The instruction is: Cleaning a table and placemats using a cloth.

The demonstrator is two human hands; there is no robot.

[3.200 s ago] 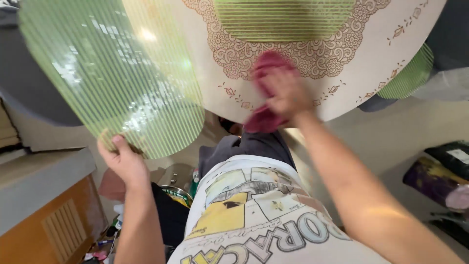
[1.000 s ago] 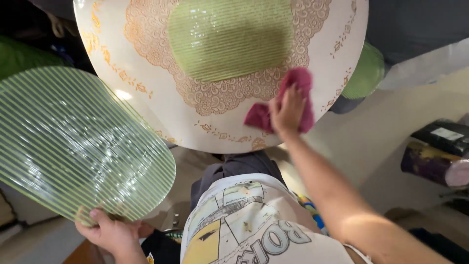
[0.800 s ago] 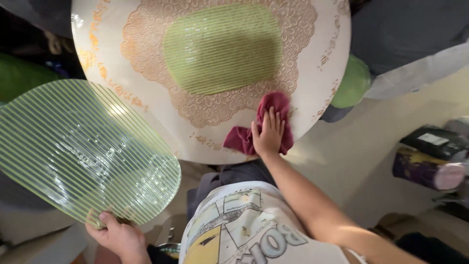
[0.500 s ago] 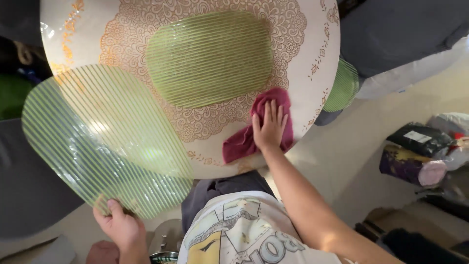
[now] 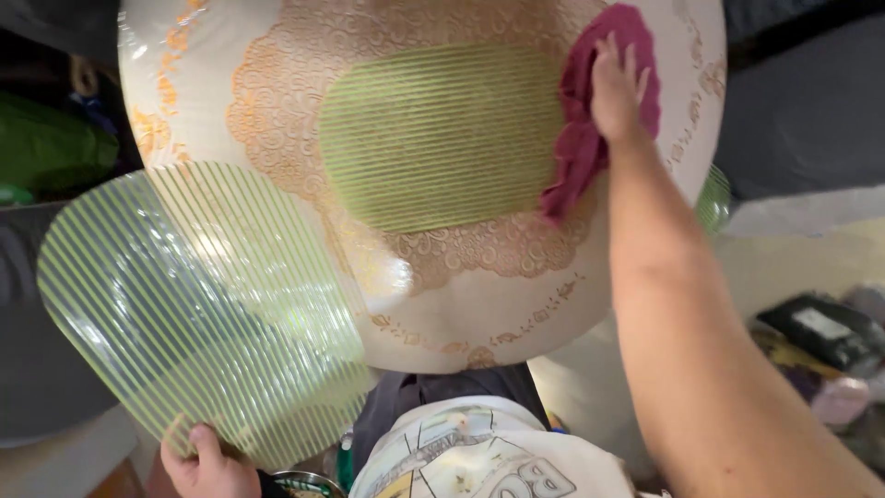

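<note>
Seen from above, a round cream table with an orange lace-like pattern fills the upper middle of the frame, with a pale floor showing at the lower right.

A dark pink cloth lies on the table near its upper right edge, bunched and trailing down toward the centre. The right hand lies flat on top of the cloth with the fingers spread, pressing it against the tabletop; the bare forearm runs down from it to the lower right corner of the frame.

Just left of the cloth, in the middle of the table, lies a green striped placemat with rounded corners, flat on the patterned centre.

A second placemat, see-through with green stripes, occupies the lower left of the frame. It is held up off the table, and its upper right part overlaps the table's left edge. The left hand, at the bottom left of the frame, pinches its lower edge, thumb on top.

At the bottom centre is the person's printed white shirt. A sliver of another green placemat peeks from behind the table's right edge. Dark bags sit blurred on the floor at the far right, and something green lies at the upper left, beyond the table.
</note>
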